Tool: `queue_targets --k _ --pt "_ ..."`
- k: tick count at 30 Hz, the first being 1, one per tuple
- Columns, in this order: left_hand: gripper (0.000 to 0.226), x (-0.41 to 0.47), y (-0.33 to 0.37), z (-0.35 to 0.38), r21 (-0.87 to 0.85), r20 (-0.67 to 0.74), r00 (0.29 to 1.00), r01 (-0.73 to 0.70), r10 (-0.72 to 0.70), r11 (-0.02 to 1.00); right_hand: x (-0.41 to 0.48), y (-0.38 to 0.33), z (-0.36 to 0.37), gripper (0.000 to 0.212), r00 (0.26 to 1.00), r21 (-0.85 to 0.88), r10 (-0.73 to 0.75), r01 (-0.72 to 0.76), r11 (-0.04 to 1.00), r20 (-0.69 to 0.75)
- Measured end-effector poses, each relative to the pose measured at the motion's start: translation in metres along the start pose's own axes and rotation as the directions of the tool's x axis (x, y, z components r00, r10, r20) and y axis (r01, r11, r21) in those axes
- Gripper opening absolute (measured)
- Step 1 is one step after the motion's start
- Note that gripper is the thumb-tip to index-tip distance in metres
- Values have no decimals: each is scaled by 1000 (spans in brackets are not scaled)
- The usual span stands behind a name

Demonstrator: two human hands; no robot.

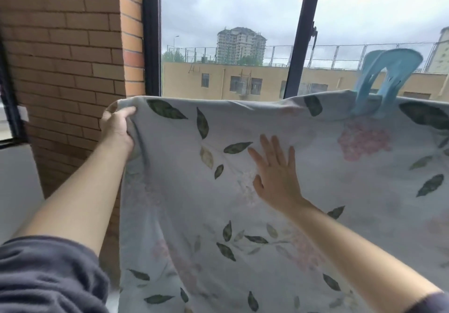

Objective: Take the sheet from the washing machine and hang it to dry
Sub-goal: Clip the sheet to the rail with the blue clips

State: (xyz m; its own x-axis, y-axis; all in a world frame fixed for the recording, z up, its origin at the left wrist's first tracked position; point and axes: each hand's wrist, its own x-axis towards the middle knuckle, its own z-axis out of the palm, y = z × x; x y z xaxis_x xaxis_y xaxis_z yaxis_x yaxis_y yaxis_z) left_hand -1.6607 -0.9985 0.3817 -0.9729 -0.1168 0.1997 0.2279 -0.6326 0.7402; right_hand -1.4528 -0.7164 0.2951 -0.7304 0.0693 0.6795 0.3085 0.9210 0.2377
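The pale blue fabric sheet printed with green leaves and pink flowers (184, 191) is hanging draped in front of the dark-framed window (300, 45), with a large light-blue plastic clothes peg (386, 79) clamping its top edge at the far right. The left hand (116, 130) is gripping the sheet's upper left corner beside the brick wall (60, 57), its fingers (127, 112) curled round bunched cloth. The right hand (277, 174) is lying flat on the sheet's middle, fingers straight and spread.

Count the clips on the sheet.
1: a large light-blue clip on the top edge of the sheet, upper right. More may sit beyond the frame's right edge.
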Motion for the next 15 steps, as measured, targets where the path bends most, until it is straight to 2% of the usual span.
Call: queue_targets --k 3,7,9,11,12,13,15 --pt "28 2 3 3 -46 75 997 8 -5 999 17 -3 -6 68 1000 -55 -21 19 998 -23" --pt "26 3 14 13 70 129 991 -26 16 997 41 -3 -19 66 997 -47 -44 41 998 -63" --pt "23 9 21 14 169 146 984 74 -99 983 54 0 -27 65 992 -25 -39 36 999 -118" --pt "21 11 28 10 272 181 930 266 -321 925 66 4 -35 64 985 15 -1 4 1000 -174" --pt "20 12 30 6 291 187 903 326 -388 900 71 4 -38 63 982 31 13 -7 1000 -189" --pt "20 14 32 4 285 195 892 347 -408 894 76 5 -40 62 980 40 18 -11 999 -200" --pt "20 14 36 6 218 209 918 293 -338 931 86 5 -43 61 976 47 25 -15 999 -216"
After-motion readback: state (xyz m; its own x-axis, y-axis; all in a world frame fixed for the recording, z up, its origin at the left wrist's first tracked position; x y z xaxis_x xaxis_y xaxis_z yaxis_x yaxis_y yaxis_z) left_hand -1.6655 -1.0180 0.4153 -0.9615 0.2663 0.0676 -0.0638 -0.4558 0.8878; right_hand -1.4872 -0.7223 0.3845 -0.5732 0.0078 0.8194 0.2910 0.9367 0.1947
